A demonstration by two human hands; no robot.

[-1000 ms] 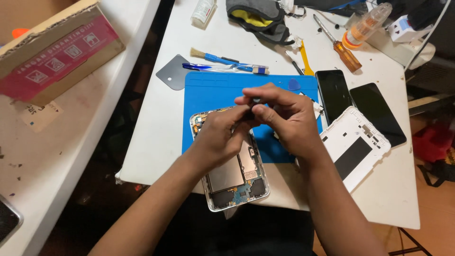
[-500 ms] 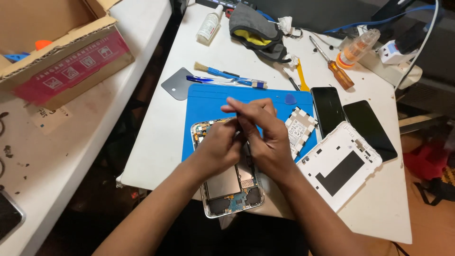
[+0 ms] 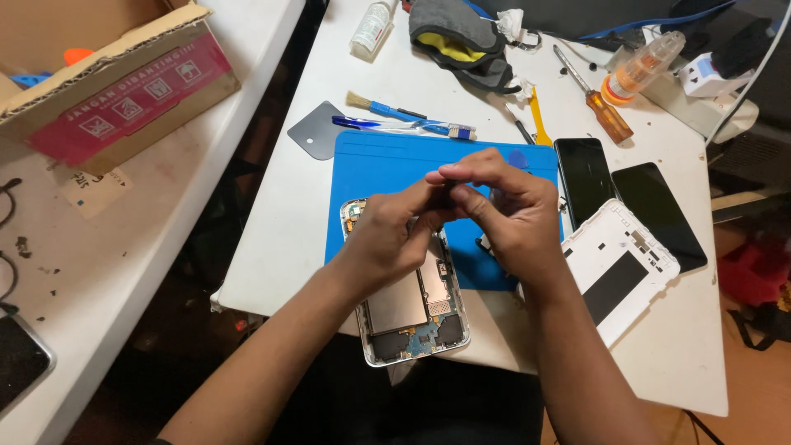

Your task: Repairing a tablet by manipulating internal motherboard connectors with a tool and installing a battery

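My left hand (image 3: 391, 239) and my right hand (image 3: 511, 218) meet fingertip to fingertip over the blue work mat (image 3: 387, 165). Both pinch a small dark part (image 3: 449, 196) between thumbs and forefingers; most of it is hidden by the fingers. Under the hands lies an opened silver device (image 3: 412, 317) with its circuit board and metal plate showing. Its near end hangs past the mat toward the table's front edge. A white back cover (image 3: 618, 264) lies face down just right of my right wrist.
Two dark-screened phones (image 3: 583, 177) (image 3: 659, 210) lie right of the mat. Behind it are a blue brush (image 3: 395, 109), a grey scraper (image 3: 315, 132), a yellow pry tool (image 3: 540, 124), an orange-handled screwdriver (image 3: 597, 103) and a grey pouch (image 3: 461, 41). A cardboard box (image 3: 124, 91) sits on the left table.
The hands stay joined over the device, and the pinching fingertips have risen slightly since half a second ago. The view has shifted, so the table sits lower and further right in frame.
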